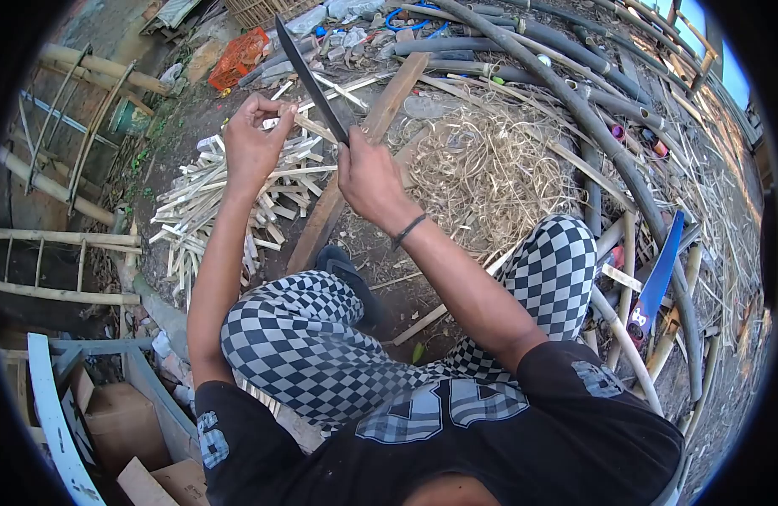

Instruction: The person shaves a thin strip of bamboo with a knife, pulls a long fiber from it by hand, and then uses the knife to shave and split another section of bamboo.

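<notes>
My right hand (372, 179) is wrapped round the handle of a machete (308, 78), whose long dark blade points up and to the left. Between the fingertips of my left hand (256, 139), a thin pale bamboo strip (315, 127) is pinched, its other end reaching the blade close to my right fist. Below and around my left hand lies a heap of cut bamboo strips (195, 211). A wooden plank (399, 94) slants across the ground behind my right hand. To the right of the plank is a pile of curly shavings (482, 164).
A blue handsaw (659, 274) lies at the right among bamboo poles (629, 181). At the upper left sits an orange crate (240, 59). Bamboo ladder-like frames (68, 239) stand at the left, and a cardboard box (123, 426) is at the lower left.
</notes>
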Tool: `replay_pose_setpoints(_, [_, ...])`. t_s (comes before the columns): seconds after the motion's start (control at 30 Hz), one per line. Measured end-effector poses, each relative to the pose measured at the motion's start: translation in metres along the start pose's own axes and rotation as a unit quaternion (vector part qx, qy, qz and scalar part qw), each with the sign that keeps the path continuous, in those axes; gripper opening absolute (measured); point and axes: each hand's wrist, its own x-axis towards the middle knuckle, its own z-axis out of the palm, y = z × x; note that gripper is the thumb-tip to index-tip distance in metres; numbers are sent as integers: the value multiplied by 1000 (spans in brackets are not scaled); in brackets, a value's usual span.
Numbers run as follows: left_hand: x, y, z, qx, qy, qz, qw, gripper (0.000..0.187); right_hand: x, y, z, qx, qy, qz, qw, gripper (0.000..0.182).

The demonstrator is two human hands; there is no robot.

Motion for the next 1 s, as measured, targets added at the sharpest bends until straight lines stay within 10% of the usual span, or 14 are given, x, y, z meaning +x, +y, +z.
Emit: replay_pose_setpoints(1.0, [-22,-5,16,-124,-55,-7,991,23,-8,73,52,-40,-67,48,996,22])
